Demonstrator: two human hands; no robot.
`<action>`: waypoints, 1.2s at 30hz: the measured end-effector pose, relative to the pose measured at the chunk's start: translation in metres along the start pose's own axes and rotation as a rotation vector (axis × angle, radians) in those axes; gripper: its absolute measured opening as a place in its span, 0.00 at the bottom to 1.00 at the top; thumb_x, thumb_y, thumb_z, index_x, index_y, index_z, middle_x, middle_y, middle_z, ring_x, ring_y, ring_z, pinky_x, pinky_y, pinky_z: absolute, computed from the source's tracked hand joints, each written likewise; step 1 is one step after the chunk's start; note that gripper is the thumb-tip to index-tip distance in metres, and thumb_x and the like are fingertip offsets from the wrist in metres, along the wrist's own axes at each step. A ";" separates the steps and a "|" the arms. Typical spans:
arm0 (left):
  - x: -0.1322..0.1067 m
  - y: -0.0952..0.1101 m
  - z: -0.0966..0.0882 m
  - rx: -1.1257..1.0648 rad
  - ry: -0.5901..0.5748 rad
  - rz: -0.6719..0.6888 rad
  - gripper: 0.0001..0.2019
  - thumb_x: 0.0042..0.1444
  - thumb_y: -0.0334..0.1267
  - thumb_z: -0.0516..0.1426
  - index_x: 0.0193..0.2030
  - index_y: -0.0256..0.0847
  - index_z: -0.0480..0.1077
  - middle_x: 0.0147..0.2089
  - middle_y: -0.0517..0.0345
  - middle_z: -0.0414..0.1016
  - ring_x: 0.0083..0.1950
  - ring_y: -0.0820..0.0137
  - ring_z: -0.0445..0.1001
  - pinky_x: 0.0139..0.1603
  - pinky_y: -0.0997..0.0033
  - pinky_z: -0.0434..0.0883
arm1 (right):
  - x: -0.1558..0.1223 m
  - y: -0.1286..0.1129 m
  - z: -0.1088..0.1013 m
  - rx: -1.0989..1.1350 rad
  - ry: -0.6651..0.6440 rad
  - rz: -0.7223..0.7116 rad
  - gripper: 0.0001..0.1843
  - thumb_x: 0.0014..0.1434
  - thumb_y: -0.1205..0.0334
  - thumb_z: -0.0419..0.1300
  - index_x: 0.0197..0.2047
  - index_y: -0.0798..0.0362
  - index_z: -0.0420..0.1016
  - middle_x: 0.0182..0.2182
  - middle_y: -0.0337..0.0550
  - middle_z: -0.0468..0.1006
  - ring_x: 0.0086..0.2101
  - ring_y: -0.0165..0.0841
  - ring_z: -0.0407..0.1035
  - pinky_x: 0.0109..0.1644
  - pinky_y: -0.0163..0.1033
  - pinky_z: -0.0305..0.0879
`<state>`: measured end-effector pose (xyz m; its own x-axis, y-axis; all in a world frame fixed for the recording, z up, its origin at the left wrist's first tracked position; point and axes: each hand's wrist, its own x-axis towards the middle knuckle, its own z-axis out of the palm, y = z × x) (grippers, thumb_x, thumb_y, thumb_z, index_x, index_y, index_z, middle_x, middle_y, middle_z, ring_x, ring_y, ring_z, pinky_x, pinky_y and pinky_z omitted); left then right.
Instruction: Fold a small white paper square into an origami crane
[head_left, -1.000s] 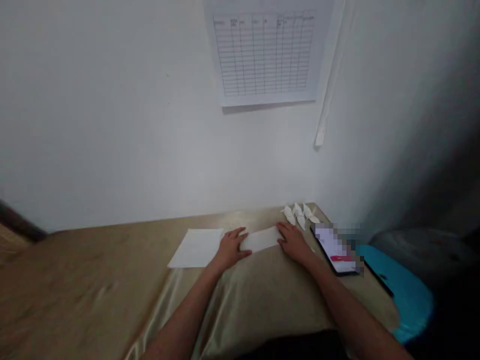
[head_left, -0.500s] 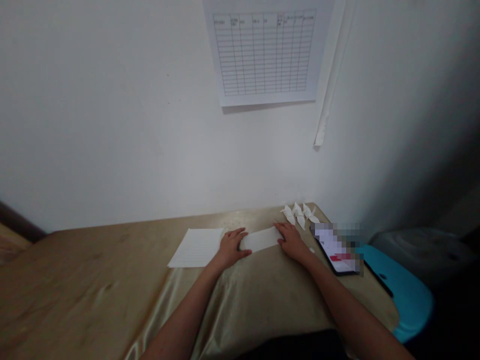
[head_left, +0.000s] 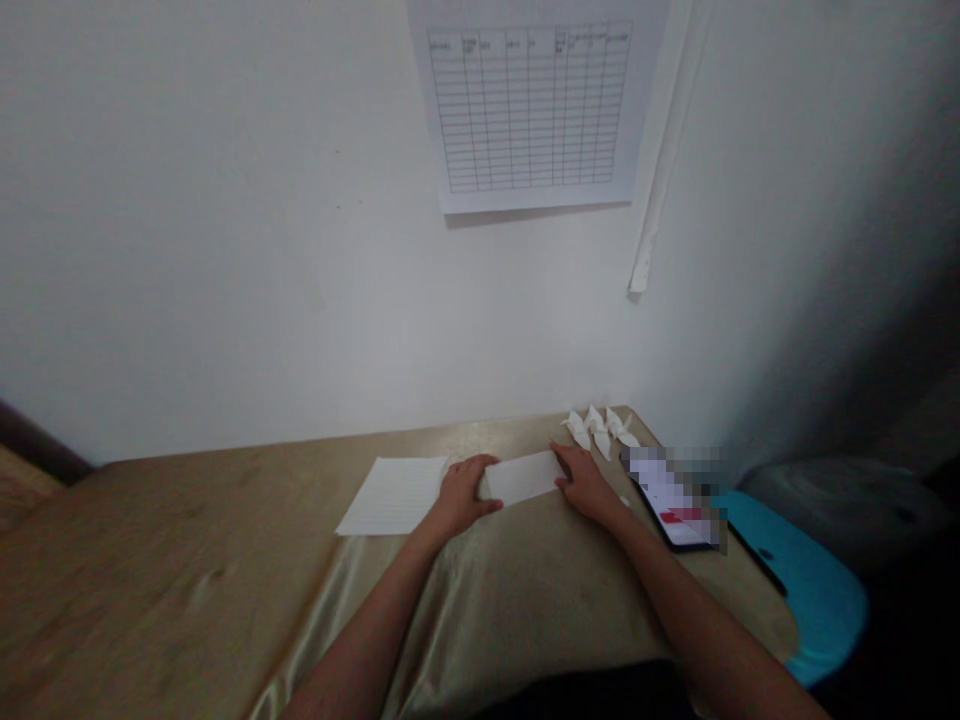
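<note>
A white folded strip of paper (head_left: 523, 477) lies on the tan satin cloth (head_left: 517, 590) that covers the table. My left hand (head_left: 459, 497) rests on the strip's left end, fingers stretched flat over it. My right hand (head_left: 586, 484) presses on its right end, fingers also flat and extended. A lined white sheet (head_left: 394, 495) lies just left of my left hand.
Several small folded white paper figures (head_left: 600, 427) sit at the table's far right corner. A phone (head_left: 673, 497) lies right of my right hand, near a blue stool (head_left: 806, 585). A printed grid chart (head_left: 529, 105) hangs on the white wall behind.
Both hands stay on the strip's ends. The strip looks slightly shorter and taller, with my left fingers drawn a little closer over its end.
</note>
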<state>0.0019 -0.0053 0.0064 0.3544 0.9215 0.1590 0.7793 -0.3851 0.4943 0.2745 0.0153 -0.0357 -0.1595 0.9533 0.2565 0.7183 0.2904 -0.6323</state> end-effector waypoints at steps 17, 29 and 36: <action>-0.006 0.008 0.000 -0.305 -0.110 0.108 0.27 0.56 0.33 0.60 0.63 0.47 0.62 0.58 0.52 0.76 0.65 0.62 0.68 0.71 0.49 0.54 | -0.003 -0.018 -0.023 0.267 0.036 -0.151 0.14 0.51 0.73 0.55 0.35 0.51 0.80 0.39 0.44 0.79 0.44 0.37 0.72 0.55 0.44 0.66; -0.010 -0.005 -0.023 -0.104 -0.363 0.121 0.22 0.57 0.51 0.62 0.59 0.58 0.73 0.69 0.58 0.67 0.73 0.57 0.59 0.74 0.38 0.39 | -0.008 -0.014 -0.040 0.141 -0.084 -0.116 0.24 0.43 0.79 0.49 0.35 0.50 0.81 0.40 0.42 0.82 0.45 0.37 0.73 0.57 0.43 0.65; -0.011 -0.006 -0.013 0.074 -0.208 0.169 0.21 0.59 0.49 0.61 0.60 0.57 0.73 0.69 0.53 0.64 0.69 0.56 0.63 0.71 0.48 0.56 | -0.012 -0.027 -0.040 0.024 -0.087 -0.190 0.15 0.55 0.70 0.54 0.37 0.51 0.83 0.43 0.46 0.81 0.47 0.38 0.72 0.59 0.45 0.64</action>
<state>-0.0136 -0.0122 0.0130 0.5753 0.8163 0.0510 0.7330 -0.5423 0.4107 0.2837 -0.0076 0.0076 -0.3494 0.8843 0.3096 0.6537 0.4668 -0.5956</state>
